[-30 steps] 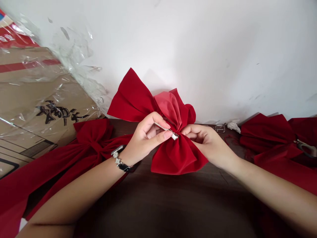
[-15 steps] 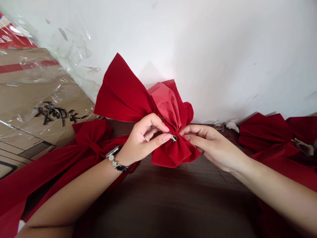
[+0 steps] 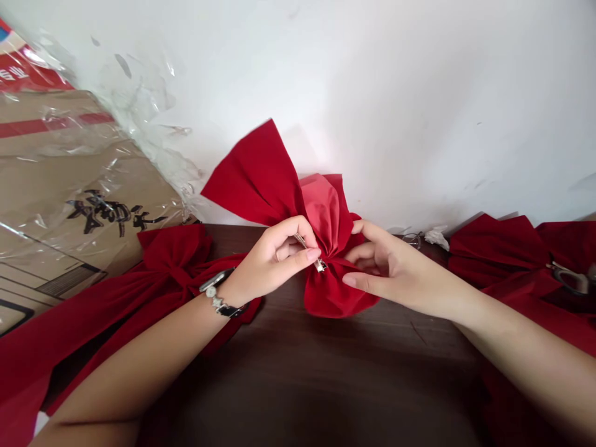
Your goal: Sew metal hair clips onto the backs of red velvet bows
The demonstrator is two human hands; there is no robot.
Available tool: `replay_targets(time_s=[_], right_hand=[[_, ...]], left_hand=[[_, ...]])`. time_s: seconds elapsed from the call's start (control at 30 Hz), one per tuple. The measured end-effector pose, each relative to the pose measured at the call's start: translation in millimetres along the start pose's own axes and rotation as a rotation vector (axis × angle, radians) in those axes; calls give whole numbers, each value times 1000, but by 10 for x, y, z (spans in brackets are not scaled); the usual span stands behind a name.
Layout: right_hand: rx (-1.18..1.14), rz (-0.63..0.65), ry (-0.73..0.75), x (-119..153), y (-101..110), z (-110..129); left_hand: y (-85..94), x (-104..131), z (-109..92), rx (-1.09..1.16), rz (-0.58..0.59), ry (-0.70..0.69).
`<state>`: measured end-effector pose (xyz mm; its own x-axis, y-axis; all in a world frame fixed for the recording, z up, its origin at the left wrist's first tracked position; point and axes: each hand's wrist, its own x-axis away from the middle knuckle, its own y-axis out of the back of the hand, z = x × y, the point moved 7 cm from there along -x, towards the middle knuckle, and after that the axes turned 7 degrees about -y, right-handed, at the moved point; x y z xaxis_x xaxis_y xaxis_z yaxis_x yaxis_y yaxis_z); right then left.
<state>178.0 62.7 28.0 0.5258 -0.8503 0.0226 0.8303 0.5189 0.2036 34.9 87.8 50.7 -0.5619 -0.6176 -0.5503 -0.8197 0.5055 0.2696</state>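
White wall (image 3: 395, 112) behind dark table (image 3: 326, 372). Red bow (image 3: 326, 208) between hands, tail (image 3: 261, 174) toward 11 o'clock. Left hand (image 3: 277, 256) pinches clip (image 3: 320, 266) at bow's gathers (image 3: 332, 249); right hand (image 3: 393, 264) part-open at bow's 3 o'clock side. Firm pinch, tight gathers likely seat clip straighter.

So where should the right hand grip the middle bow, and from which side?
I'd pinch the bow at its gathered waist, from the right: it narrows there, while the ends flare wide and look floppy. The left hand, holding the clip, takes the left side; the right hand is opposite, half open.
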Motion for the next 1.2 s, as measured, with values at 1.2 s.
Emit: replay_targets(time_s=[1.2], right_hand=[[128, -321, 354, 126, 65, 362]], left_hand=[[-263, 119, 309, 189, 134, 398]])
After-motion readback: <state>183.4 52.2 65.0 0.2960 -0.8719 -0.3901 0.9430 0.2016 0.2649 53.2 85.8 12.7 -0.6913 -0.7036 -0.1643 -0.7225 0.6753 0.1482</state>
